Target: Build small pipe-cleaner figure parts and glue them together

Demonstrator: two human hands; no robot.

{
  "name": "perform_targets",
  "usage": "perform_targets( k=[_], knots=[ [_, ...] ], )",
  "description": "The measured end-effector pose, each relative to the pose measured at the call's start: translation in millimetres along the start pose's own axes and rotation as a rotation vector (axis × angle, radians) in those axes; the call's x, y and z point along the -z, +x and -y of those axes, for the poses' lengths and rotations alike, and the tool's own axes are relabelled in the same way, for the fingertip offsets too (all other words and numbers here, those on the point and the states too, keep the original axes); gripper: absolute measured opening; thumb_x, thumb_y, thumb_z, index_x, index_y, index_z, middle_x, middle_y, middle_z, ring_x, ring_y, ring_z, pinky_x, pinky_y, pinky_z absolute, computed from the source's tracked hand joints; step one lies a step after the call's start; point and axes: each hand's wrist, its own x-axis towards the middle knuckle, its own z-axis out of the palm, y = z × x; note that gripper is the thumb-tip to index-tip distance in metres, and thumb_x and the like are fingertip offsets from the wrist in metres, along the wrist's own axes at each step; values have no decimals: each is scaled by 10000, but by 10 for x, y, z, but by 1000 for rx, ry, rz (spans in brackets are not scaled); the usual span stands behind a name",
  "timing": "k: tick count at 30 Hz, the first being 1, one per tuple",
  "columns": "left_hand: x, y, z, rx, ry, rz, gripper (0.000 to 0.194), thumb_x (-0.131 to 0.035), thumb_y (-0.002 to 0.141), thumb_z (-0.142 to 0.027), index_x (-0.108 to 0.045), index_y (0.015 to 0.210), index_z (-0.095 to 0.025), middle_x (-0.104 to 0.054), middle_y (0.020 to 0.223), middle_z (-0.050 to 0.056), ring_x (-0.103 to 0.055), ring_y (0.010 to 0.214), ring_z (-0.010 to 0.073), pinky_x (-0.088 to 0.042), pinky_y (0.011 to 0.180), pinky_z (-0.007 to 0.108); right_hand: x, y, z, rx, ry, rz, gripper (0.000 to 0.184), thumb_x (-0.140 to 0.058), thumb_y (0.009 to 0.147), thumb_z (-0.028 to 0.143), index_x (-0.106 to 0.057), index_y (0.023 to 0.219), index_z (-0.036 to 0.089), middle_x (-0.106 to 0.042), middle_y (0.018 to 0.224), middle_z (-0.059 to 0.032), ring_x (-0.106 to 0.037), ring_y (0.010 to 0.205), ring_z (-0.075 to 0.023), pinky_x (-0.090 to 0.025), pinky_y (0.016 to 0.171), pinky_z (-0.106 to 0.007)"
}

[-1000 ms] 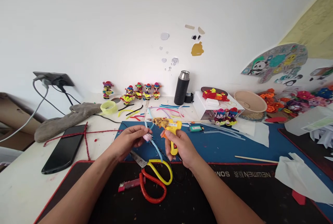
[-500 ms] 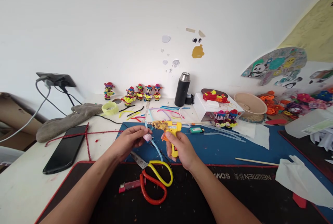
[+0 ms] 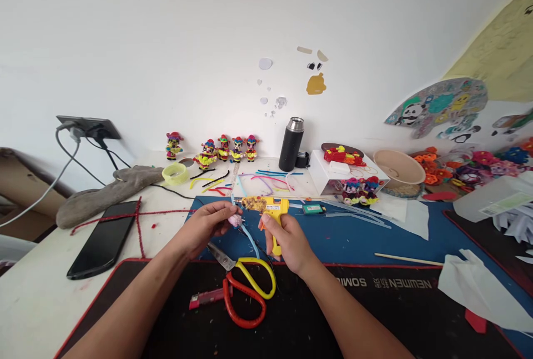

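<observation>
Between the fingertips of my left hand (image 3: 214, 225) is a small pale pink fuzzy piece (image 3: 235, 220). A light blue pipe cleaner (image 3: 251, 241) trails from it down to the right, and another light blue end sticks up above. My right hand (image 3: 287, 237) is wrapped round a yellow glue gun (image 3: 277, 212), its stained nozzle pointing left, close above the pink piece. Whether the nozzle touches the piece I cannot tell. Below the hands, scissors (image 3: 245, 298) with one yellow and one red handle lie on the black mat (image 3: 303, 320).
A pink lighter (image 3: 206, 298) lies beside the scissors. To the left are a phone (image 3: 104, 242) and a driftwood piece (image 3: 108, 192). Behind are several small dolls (image 3: 206, 153), loose pipe cleaners (image 3: 270, 184) and a black flask (image 3: 290, 145). Glue sticks (image 3: 358, 214) lie on the right.
The glue gun has tipped from slightly raised to nearly level, and its nozzle has come a little lower toward the pink piece. My left hand stays almost still.
</observation>
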Motion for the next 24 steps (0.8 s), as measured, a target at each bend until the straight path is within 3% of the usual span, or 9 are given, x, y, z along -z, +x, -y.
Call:
perform_targets(
  k=[24],
  knots=[
    [-4, 0, 6, 14, -24, -1, 346, -907, 720, -494, -820, 848, -184, -706, 727, 27, -473, 553, 102, -290, 517, 233, -12, -24, 7, -13, -73, -34, 570, -628, 863, 768, -595, 791, 204, -542, 432, 40, -366, 323, -91, -287, 349, -226]
  ],
)
